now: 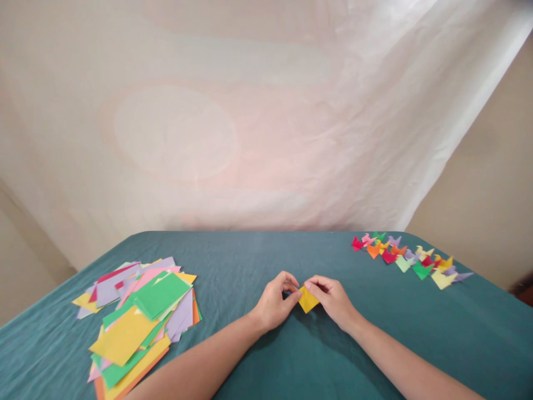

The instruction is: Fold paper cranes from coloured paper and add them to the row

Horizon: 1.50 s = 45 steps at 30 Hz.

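Observation:
A small folded piece of yellow origami paper [308, 300] is held between my two hands, one corner pointing toward me. My left hand [276, 300] pinches its left edge between thumb and fingers. On the other side, my right hand [330, 297] grips the upper right edge, its thumb resting on the paper. Fingertips behind the paper are partly hidden. Both hands are just over the dark green cloth, near the middle of the table.
A loose heap of coloured paper sheets [125, 336] spreads over the left of the table [250, 255]. Several small folded paper birds [403, 263] stand in rows at the back right. Behind the table hangs a pale cloth [266, 128].

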Each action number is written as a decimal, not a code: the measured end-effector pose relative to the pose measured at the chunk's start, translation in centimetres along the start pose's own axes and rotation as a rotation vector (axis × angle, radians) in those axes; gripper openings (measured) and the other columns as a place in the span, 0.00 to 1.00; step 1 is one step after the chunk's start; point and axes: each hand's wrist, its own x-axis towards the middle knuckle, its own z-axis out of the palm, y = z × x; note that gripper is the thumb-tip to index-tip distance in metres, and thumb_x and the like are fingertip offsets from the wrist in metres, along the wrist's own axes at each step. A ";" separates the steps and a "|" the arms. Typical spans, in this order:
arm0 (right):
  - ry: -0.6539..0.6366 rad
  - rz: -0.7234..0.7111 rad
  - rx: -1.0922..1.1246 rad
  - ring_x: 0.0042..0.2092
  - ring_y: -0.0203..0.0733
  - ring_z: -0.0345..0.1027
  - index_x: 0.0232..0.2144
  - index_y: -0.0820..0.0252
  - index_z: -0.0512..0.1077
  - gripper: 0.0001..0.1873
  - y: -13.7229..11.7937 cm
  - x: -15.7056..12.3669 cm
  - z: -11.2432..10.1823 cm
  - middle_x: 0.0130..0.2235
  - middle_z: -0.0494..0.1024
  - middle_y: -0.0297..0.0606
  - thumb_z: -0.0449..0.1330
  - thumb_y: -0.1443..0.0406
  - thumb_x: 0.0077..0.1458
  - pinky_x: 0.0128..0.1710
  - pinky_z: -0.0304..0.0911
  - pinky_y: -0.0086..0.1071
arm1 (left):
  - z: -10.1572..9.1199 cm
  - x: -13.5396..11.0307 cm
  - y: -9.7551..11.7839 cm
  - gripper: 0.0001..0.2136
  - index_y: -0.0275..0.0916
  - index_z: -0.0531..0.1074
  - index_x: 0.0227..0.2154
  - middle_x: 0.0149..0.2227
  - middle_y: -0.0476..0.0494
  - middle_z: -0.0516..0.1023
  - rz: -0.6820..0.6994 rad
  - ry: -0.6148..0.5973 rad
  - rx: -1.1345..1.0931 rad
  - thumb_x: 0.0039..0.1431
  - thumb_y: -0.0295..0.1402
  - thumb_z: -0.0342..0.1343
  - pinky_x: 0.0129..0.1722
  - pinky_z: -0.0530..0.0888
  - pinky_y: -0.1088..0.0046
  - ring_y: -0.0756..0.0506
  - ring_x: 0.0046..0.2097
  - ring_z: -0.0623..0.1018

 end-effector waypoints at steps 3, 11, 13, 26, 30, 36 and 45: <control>0.006 0.018 -0.007 0.26 0.34 0.58 0.25 0.63 0.71 0.14 0.1 0.1 0.0 0.23 0.67 0.32 0.55 0.58 0.53 0.25 0.53 0.27 | 0.0 0.0 -0.1 0.06 0.38 0.63 0.35 0.29 0.49 0.75 0.005 -0.024 0.005 0.54 0.28 0.52 0.34 0.69 0.74 0.49 0.33 0.75; -0.011 0.048 -0.069 0.24 0.34 0.58 0.24 0.61 0.70 0.13 0.5 0.3 0.1 0.21 0.66 0.31 0.53 0.59 0.53 0.24 0.52 0.27 | 0.1 -0.1 -0.1 0.07 0.38 0.64 0.38 0.29 0.50 0.75 0.015 -0.038 0.091 0.56 0.28 0.50 0.31 0.66 0.76 0.50 0.31 0.74; -0.022 0.042 -0.136 0.25 0.35 0.59 0.25 0.60 0.70 0.12 0.6 0.6 0.0 0.22 0.67 0.31 0.53 0.59 0.53 0.24 0.53 0.27 | 0.1 0.0 -0.2 0.07 0.38 0.66 0.38 0.30 0.50 0.76 0.017 -0.034 0.136 0.56 0.28 0.50 0.31 0.66 0.76 0.50 0.31 0.74; 0.009 -0.089 -0.581 0.42 0.43 0.63 0.23 0.56 0.73 0.10 1.9 1.8 -0.5 0.38 0.74 0.36 0.54 0.62 0.52 0.45 0.54 0.39 | 0.2 0.1 -0.7 0.09 0.42 0.75 0.34 0.35 0.48 0.76 0.114 -0.037 0.477 0.57 0.29 0.50 0.44 0.65 0.68 0.45 0.41 0.72; 0.029 -0.108 -0.626 0.43 0.43 0.62 0.24 0.56 0.72 0.09 2.1 1.8 -0.4 0.39 0.73 0.36 0.55 0.62 0.52 0.44 0.54 0.38 | 0.2 0.0 -0.7 0.08 0.42 0.75 0.33 0.36 0.47 0.75 0.129 -0.021 0.511 0.56 0.29 0.50 0.45 0.65 0.66 0.44 0.43 0.70; 0.050 -0.134 -0.660 0.43 0.43 0.62 0.25 0.56 0.71 0.08 2.6 1.8 -0.3 0.39 0.72 0.36 0.55 0.62 0.53 0.43 0.54 0.38 | 0.2 -0.1 -0.9 0.08 0.43 0.75 0.35 0.39 0.46 0.72 0.184 -0.034 0.561 0.57 0.29 0.50 0.45 0.64 0.66 0.44 0.45 0.67; 0.051 -0.147 -0.696 0.42 0.43 0.61 0.27 0.57 0.69 0.06 2.6 1.8 -0.3 0.38 0.71 0.37 0.56 0.61 0.52 0.43 0.55 0.37 | -0.2 -0.4 0.9 0.11 0.40 0.70 0.41 0.42 0.45 0.72 0.366 -0.238 0.852 0.58 0.25 0.48 0.50 0.60 0.64 0.43 0.49 0.65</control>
